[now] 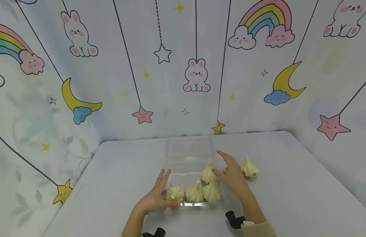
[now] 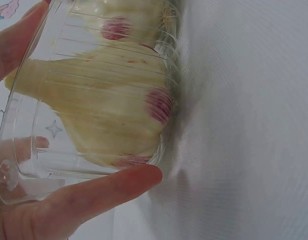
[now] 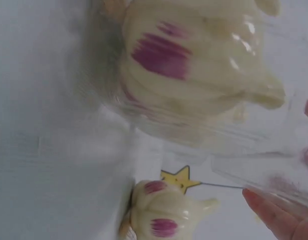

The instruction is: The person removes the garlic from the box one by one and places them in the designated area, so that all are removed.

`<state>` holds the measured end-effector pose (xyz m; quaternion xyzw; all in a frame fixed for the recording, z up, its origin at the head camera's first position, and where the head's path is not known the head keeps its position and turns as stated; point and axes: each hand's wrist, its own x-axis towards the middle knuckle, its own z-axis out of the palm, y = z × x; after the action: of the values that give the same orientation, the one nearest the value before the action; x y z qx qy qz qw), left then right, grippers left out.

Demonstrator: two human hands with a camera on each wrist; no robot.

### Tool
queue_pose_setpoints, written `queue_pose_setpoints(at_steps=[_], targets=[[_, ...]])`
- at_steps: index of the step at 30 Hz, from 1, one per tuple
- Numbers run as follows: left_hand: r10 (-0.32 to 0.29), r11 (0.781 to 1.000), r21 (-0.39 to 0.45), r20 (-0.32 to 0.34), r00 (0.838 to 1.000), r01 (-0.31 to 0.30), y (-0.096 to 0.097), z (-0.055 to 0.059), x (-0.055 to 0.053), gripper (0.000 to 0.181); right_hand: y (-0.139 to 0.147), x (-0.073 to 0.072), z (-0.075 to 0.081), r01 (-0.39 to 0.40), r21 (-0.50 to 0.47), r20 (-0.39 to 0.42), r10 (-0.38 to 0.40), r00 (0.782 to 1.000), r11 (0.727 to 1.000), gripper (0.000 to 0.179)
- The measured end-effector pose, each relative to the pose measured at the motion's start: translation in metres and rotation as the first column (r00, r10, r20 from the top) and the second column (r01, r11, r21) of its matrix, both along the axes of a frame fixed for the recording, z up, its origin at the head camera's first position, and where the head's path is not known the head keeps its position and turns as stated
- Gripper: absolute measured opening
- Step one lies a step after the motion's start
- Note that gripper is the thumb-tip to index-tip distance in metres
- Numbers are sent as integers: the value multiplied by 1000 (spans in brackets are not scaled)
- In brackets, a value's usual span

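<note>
A clear plastic clamshell box [image 1: 197, 204] lies with its lid [image 1: 188, 149] folded back. Several garlic bulbs [image 1: 194, 192] sit inside it. My left hand [image 1: 154, 199] straddles the front left corner, fingers straight; its fingertip [image 2: 139, 176] touches the side wall low down in the left wrist view. My right hand [image 1: 233, 176] is at the box's right side with index finger extended and nothing visibly gripped. Just right of it is a garlic bulb [image 1: 249, 168] outside the box. Another bulb [image 1: 225, 167] is mostly hidden behind that hand.
A white cloth-covered table [image 1: 117, 171] carries everything. Behind it rises a printed backdrop [image 1: 171, 98] with rabbits, stars and rainbows. A black wrist mount [image 1: 234, 220] is by my right forearm, another [image 1: 155, 232] by the left.
</note>
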<state>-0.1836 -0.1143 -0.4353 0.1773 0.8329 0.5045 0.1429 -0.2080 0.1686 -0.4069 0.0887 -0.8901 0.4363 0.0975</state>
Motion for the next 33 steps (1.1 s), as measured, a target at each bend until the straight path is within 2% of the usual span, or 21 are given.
queue_pose_setpoints(at_steps=[9,20,29,33], targets=[[-2,1000,8,-8,1000,2,0,1,0,113,-15,-1,-11,-71,24,-50,72,996,997,63],[-8,1000,-1,-19,1000,8,0,0,-1,114,-27,-3,-21,-58,80,-54,62,997,995,61],[-1,1000,10,0,1000,1,0,1,-1,115,-31,-3,-27,-49,149,-43,56,997,988,59],[-1,1000,13,8,1000,1,0,0,0,114,-31,-2,-30,-71,173,-36,78,996,982,59]])
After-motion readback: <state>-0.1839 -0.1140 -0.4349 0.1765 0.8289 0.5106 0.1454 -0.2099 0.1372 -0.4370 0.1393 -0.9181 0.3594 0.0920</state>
